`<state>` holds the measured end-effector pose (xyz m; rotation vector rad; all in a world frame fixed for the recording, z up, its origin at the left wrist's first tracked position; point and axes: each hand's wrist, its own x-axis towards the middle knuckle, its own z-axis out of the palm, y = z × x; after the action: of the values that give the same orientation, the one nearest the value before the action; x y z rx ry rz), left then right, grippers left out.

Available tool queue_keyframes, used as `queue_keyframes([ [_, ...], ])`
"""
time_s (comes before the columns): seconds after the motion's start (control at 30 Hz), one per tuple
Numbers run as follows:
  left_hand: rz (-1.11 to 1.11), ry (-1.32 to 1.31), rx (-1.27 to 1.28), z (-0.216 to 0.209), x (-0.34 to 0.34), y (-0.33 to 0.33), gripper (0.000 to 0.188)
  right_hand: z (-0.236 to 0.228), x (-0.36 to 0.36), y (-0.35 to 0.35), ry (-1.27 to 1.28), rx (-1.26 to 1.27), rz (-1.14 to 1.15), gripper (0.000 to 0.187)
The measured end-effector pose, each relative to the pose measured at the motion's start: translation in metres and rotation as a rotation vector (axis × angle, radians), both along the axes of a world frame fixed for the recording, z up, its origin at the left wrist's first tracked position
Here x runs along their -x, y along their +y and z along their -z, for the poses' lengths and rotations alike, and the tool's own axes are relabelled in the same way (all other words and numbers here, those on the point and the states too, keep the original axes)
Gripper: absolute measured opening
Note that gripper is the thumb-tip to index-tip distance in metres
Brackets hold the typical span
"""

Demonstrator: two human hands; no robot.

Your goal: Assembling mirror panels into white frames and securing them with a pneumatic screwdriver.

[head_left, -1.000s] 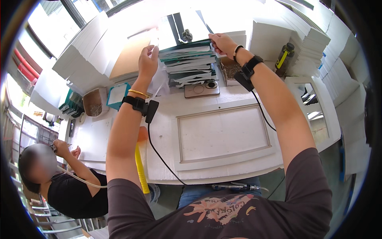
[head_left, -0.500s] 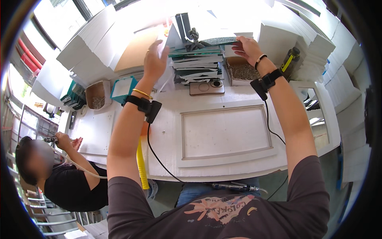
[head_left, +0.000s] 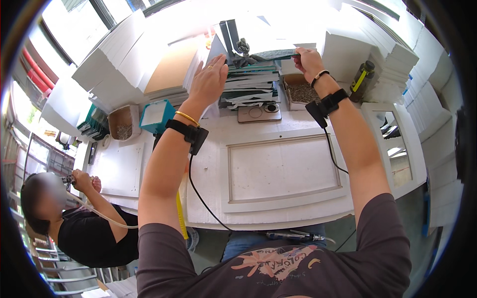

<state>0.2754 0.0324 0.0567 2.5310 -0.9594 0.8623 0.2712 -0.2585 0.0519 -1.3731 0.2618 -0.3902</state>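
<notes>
Pinching the right end of a dark green sheet (head_left: 271,53), the right hand (head_left: 308,60) holds it just above a stack of dark sheets (head_left: 251,84) at the far side of the white desk (head_left: 278,169). The left hand (head_left: 209,79) lies open and flat — fingers spread — against the stack's left edge. A phone (head_left: 259,113) lies before the stack, a box of small parts (head_left: 298,92) just right of it.

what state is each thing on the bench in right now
left hand: flat on the stack, fingers spread
right hand: pinching the dark sheet's edge
dark sheet: lifted above the stack
stack of dark and white sheets: piled, edges uneven
small box of bits: open, filled
teal box: open
phone: lying flat
bottle: upright, capped
white framed panel: lying flat
</notes>
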Motion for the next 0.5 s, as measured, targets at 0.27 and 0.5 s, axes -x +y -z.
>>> queue_keyframes([
  [0.27,-0.033,0.005,-0.024,-0.002,0.001,-0.004,0.042,-0.027,-0.005,-0.016,-0.229,-0.091,-0.011,0.017],
  [0.5,0.016,-0.001,0.016,0.000,-0.007,-0.001,0.042,-0.038,0.038,-0.035,-0.314,-0.091,-0.019,0.016],
])
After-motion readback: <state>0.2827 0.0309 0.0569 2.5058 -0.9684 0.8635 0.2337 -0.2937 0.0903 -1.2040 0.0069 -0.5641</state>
